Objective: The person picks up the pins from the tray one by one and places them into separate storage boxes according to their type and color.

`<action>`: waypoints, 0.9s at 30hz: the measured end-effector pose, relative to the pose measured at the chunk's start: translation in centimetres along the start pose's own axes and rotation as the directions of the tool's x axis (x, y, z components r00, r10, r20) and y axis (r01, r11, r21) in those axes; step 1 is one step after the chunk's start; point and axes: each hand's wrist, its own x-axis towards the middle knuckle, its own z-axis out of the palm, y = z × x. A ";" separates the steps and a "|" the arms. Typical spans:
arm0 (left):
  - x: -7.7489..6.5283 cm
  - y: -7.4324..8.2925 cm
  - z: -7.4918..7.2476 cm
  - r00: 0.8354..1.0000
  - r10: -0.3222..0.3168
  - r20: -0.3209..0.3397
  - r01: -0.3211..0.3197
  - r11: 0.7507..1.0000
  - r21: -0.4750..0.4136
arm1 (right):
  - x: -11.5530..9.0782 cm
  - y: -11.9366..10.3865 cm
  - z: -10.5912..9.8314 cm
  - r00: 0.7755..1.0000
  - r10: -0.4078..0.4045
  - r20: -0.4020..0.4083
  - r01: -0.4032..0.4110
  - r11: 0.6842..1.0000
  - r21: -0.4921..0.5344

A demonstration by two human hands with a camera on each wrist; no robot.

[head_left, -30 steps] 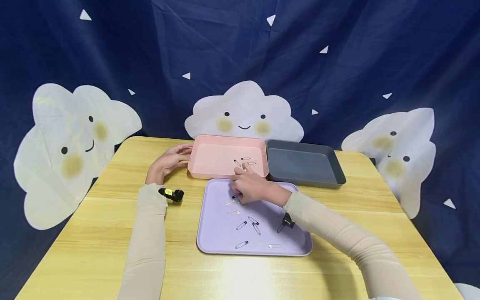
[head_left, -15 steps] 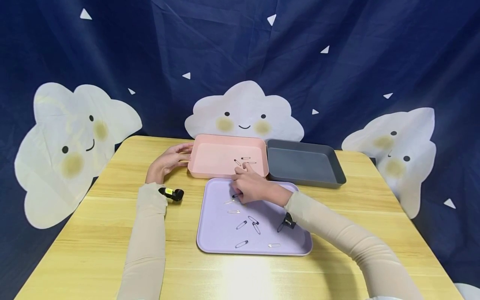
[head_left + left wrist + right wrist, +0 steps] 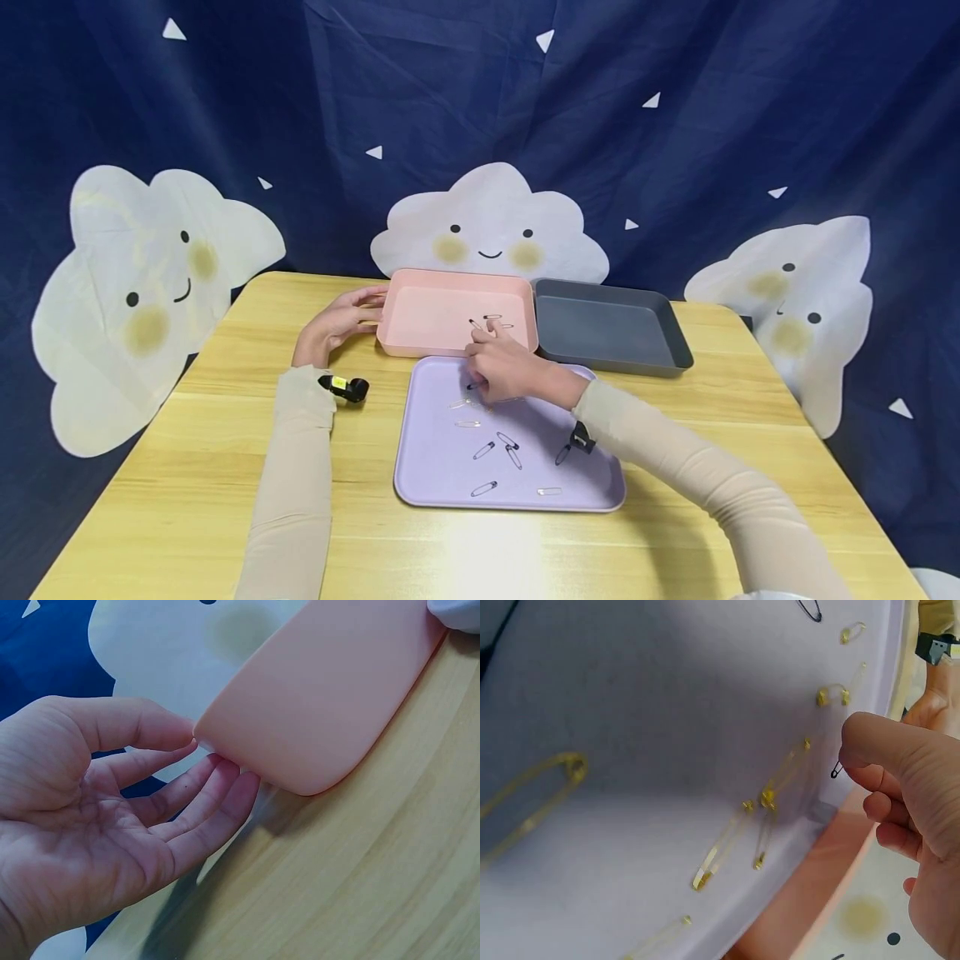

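My left hand [image 3: 341, 321] rests its fingertips against the left side of the pink tray [image 3: 427, 340]; in the left wrist view its fingers [image 3: 206, 810] lie loosely bent along the outer wall. Over the far edge of the lavender tray [image 3: 420, 467], my right hand [image 3: 504, 367] pinches a black safety pin [image 3: 835, 772] between thumb and index finger, most of it hidden by the fingers. Gold safety pins [image 3: 720, 851] and black safety pins [image 3: 483, 489] lie scattered below on the lavender tray. A few black pins [image 3: 492, 317] lie inside the pink tray.
A dark grey tray [image 3: 611, 329] stands right of the pink one, their sides close together. All the trays stand on a wooden table [image 3: 360, 517]. Behind hangs a blue curtain [image 3: 450, 92] with white clouds.
My right hand has risen slightly and shifted a little to the right, the black safety pin with it. My left hand stays put at the pink tray.
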 end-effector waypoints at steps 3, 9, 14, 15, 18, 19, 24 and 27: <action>-0.1 0.2 0.1 1.000 -0.015 -0.002 0.015 1.000 -0.015 | 0.0 0.4 -0.6 1.000 -0.003 -0.013 0.003 1.000 -0.017; -0.8 1.1 0.5 0.999 -0.032 0.004 0.032 0.999 -0.025 | 0.3 1.8 -1.9 0.998 -0.001 -0.066 -0.003 0.998 -0.058; -0.9 1.3 0.6 0.999 -0.032 0.002 0.032 0.999 -0.027 | 0.8 3.7 -3.3 0.993 0.037 -0.116 -0.043 0.998 -0.053; -0.8 1.2 0.6 1.000 -0.030 0.001 0.030 0.999 -0.027 | 0.9 4.1 -3.6 0.991 0.046 -0.128 -0.053 0.997 -0.054; -0.5 0.8 0.4 1.000 -0.025 -0.006 0.025 0.999 -0.025 | 1.2 5.4 -4.1 0.986 0.074 -0.147 -0.085 0.994 -0.067; -0.5 0.7 0.4 1.000 -0.024 -0.009 0.024 0.999 -0.024 | 1.4 5.8 -4.2 0.985 0.082 -0.152 -0.094 0.993 -0.072; -0.2 0.3 0.2 1.000 -0.007 -0.012 0.007 1.000 -0.005 | 2.0 7.0 -4.2 0.983 0.107 -0.152 -0.120 0.990 -0.080; -0.2 0.2 0.2 1.000 -0.008 -0.013 0.007 1.000 -0.003 | 2.5 7.3 -3.9 0.982 0.122 -0.142 -0.132 0.989 -0.062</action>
